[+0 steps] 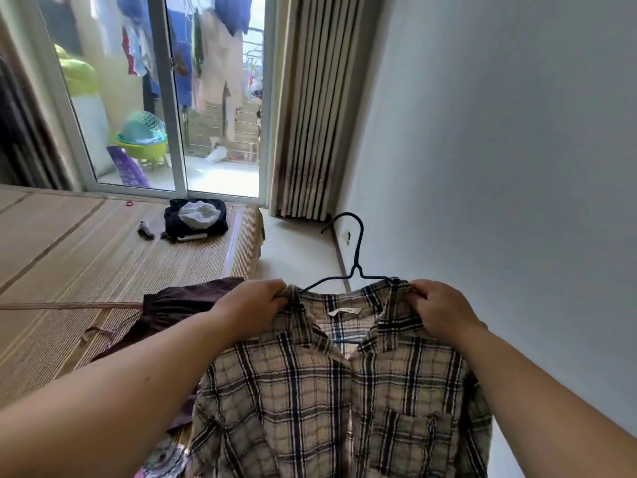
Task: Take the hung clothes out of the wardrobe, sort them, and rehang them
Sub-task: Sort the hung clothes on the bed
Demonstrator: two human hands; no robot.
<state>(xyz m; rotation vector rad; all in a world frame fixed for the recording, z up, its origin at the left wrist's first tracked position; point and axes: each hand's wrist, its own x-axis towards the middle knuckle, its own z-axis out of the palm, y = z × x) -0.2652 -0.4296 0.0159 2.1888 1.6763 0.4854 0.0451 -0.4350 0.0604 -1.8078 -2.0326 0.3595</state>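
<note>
— Can we read the label [341, 311] in the collar [396, 320]?
— No, too small. Our left grip [255, 305] and right grip [437, 308] each pinch a shoulder of the crinkled plaid shirt [310, 408], held up on a thin dark wire hanger [355, 250] beside the woven bed mat [69, 253].

The checked shirt [310, 391] between the left hand [253, 305] and right hand [439, 308] is crinkled, matt cloth; the hanger [356, 250] just beyond them is thin dark wire with a faint sheen. Left of the left hand lie a wrinkled, matt brown garment [179, 305] and a rough woven mat [86, 263]; right of the right hand, the wall [499, 150] is smooth and matt.
</note>
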